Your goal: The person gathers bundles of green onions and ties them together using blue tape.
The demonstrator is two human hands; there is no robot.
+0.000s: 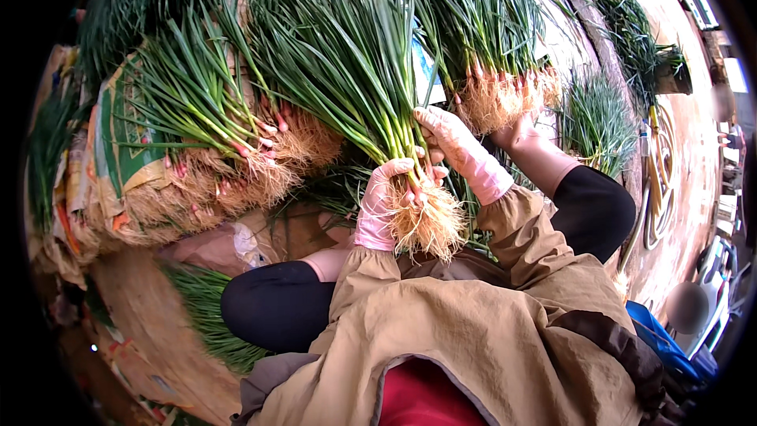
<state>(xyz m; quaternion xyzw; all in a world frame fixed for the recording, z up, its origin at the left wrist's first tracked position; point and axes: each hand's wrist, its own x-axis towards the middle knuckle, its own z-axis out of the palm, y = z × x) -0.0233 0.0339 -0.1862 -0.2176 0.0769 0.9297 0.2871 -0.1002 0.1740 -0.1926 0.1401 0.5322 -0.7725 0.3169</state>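
Note:
Both my hands, in pale pink gloves, are at a bunch of green onions in front of my lap. My left hand is wrapped round its lower stems from the left, just above the reddish bulbs. With fingers bent in, my right hand grips the stems from the right, a little higher up. Pale tangled roots hang below toward me, and the long green leaves fan away to the upper left. Some fingertips are hidden behind the stems.
A large heap of green onions lies on printed sacks at the left. Another rooted bundle is beyond my right hand. Loose greens lie beside my left knee. A coiled hose rests on the floor at the right.

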